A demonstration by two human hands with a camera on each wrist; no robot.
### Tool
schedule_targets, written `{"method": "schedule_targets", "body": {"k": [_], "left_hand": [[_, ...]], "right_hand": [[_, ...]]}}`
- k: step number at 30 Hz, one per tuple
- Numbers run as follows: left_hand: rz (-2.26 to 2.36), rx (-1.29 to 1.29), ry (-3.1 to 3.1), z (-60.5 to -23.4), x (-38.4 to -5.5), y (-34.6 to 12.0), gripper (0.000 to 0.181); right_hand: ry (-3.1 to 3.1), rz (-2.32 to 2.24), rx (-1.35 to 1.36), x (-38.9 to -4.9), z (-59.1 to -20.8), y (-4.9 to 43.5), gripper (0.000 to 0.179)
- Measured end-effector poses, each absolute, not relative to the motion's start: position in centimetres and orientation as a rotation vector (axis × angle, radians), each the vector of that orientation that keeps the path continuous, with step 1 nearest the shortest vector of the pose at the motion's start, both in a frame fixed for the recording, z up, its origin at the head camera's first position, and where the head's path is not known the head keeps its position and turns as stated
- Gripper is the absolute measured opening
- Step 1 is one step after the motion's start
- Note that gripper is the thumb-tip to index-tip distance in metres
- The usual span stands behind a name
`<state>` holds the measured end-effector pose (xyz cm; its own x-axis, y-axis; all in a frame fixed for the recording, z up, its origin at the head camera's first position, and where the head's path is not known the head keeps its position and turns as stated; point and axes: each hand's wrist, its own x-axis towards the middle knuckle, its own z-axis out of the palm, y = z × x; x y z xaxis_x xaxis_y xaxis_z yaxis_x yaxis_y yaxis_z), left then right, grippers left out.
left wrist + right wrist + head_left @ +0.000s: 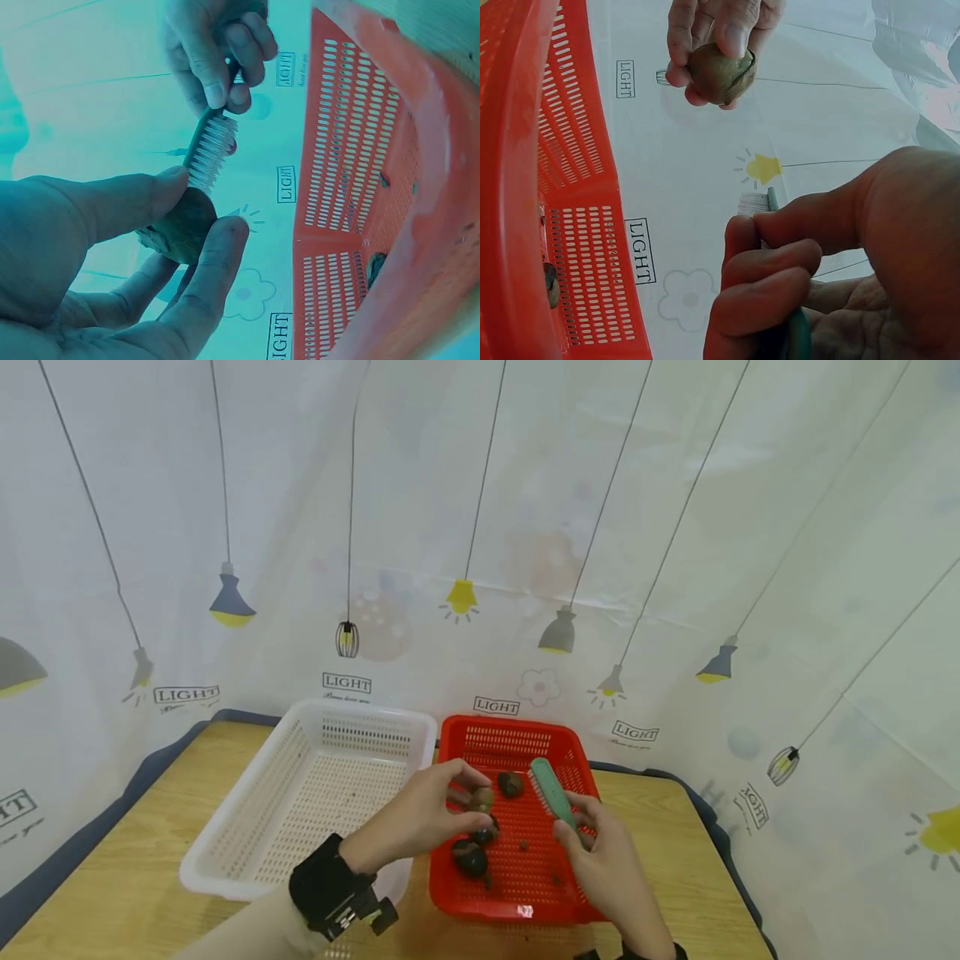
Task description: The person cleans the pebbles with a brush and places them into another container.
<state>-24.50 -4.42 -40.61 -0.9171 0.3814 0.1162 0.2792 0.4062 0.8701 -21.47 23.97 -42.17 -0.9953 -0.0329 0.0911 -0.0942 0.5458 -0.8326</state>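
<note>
My left hand (pixel 420 810) pinches a round olive-brown thing (pixel 482 799) between thumb and fingers above the red basket (pixel 517 908); it looks like a snail shell, though its kind is not certain. My right hand (pixel 606 857) grips a green brush (pixel 553 790) by its handle, with pale bristles facing left. In the head view brush and round thing are apart. The left wrist view lines up the brush tip (pixel 211 150) behind the round thing (pixel 180 225); contact cannot be told there. Inside the red basket lie similar dark round things (pixel 470 857), partly hidden by my left hand.
A white perforated basket (pixel 225 887) stands left of the red one, with small specks on its bottom. Both are on a wooden table (pixel 667 835). Behind it hangs a pale sheet (pixel 450 485) printed with lamps. Small brown bits (pixel 523 844) lie in the red basket.
</note>
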Motion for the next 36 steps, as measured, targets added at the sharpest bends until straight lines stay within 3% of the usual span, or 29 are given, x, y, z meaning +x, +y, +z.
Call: {"method": "schedule_targets", "body": {"k": [20, 36], "left_hand": [[2.001, 0.364, 2.139, -43.4, -23.1, -4.3, 0.051], [2.116, 0.372, 1.981, -44.2, -23.7, -3.3, 0.05]], "right_hand": [[-2.635, 1.684, 0.123, -21.1, -41.9, 23.2, 0.046], [-2.603, 1.783, 0.409, -20.5, -42.4, 21.6, 0.05]]}}
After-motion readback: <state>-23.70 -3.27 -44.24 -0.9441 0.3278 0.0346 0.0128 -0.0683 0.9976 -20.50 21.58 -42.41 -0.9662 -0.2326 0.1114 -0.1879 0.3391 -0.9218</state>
